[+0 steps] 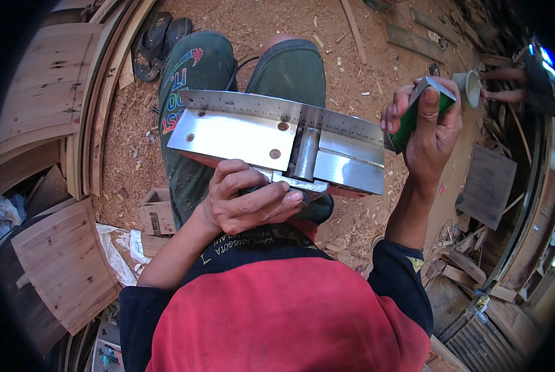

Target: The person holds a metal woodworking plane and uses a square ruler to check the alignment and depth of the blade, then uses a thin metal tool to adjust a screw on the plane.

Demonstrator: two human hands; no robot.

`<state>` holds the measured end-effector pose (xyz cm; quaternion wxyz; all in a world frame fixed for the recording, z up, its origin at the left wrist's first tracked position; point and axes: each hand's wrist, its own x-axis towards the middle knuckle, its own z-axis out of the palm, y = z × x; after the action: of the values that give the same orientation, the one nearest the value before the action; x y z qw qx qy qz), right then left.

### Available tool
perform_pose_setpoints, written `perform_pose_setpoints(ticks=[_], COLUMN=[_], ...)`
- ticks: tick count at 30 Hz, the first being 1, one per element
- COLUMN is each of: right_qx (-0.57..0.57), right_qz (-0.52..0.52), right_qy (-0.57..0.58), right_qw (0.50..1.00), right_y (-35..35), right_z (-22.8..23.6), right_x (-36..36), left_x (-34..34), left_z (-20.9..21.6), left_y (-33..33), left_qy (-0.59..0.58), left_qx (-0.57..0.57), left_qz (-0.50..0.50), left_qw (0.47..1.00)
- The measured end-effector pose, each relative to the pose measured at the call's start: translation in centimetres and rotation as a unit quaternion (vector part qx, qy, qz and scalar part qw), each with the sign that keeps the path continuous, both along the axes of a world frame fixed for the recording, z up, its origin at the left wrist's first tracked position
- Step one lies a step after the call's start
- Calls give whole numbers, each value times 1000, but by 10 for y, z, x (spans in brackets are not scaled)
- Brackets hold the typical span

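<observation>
The planer (pixel 228 133) lies just beyond the left hand (pixel 246 195), sole up, above the knees. Its sole is smooth, shiny metal in two flat plates: the one leftward of the thumb is broad and set with round screws, the other has a straight groove along it. Between them sits a rounded metal drum (pixel 307 156), and reddish casing shows under the edges. The planer's long axis runs left to right past the left hand, its right end pointing toward the right forearm and slightly nearer the body.

The left hand is clamped on the planer's near side, fingers curled and hiding part of the casing. The right hand (pixel 437 127) grips the green handle of a square (pixel 336 122); its thin steel ruler reaches leftward along the planer's far edge, covering that edge; whether they touch I cannot tell.

Left of the left hand are a small wooden block (pixel 158 214) and curved, grained wood panels (pixel 66 263). Beyond the right hand stands a pale bucket (pixel 470 88), and wood shavings litter the ground
</observation>
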<state>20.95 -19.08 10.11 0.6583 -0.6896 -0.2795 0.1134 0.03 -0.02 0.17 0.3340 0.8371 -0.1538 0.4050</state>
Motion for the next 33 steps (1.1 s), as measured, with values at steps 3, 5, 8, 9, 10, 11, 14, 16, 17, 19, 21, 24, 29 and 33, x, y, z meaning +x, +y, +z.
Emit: perform_pose_setpoints(ticks=[3, 5, 8, 9, 10, 11, 14, 16, 17, 19, 21, 24, 29, 33], right_qx=[1, 5, -1, -1, -2, -4, -6, -7, -8, -6, -3, -3, -13, -6], right_qz=[-1, -10, -12, -12, -12, -13, -13, -12, -12, -9, -6, -7, -13, -14], right_qy=[1, 7, -3, -2, -3, -3, -2, -2, -3, -6, -8, -10, -9, -7], right_qw=[1000, 1000, 1000, 1000, 1000, 1000, 1000, 1000, 1000, 1000, 1000, 1000, 1000, 1000], right_y=[0, 2, 1, 1, 1, 1, 0, 0, 0, -1, -2, -3, -3, -4], right_z=[0, 1, 2, 2, 2, 2, 2, 3, 3, 1, 1, 1, -1, -1], right_x=[0, -2, -1, -1, -1, -2, -1, -1, -1, -1, -2, -3, -2, -2], left_x=[1, 2, 1, 1, 1, 1, 1, 1, 1, 1, 1, 1, 1, 1], left_z=[0, 0, 1, 1, 1, 1, 1, 2, 2, 2, 2, 2, 0, 2], left_y=[0, 0, 1, 1, 1, 1, 1, 1, 1, 1, 1, 0, 1, 0], left_qy=[-1, -1, 4, 4, 6, 7, 7, 7, 7, 5, 2, 0, 2, 0], left_qx=[1, -3, -4, -4, -3, -2, 0, -1, -2, -2, -2, -1, -3, -2], left_qz=[-1, -2, -5, -5, -4, -4, -3, -5, -7, -7, -6, -3, -10, -7], left_qw=[1000, 1000, 1000, 1000, 1000, 1000, 1000, 1000, 1000, 1000, 1000, 1000, 1000, 1000])
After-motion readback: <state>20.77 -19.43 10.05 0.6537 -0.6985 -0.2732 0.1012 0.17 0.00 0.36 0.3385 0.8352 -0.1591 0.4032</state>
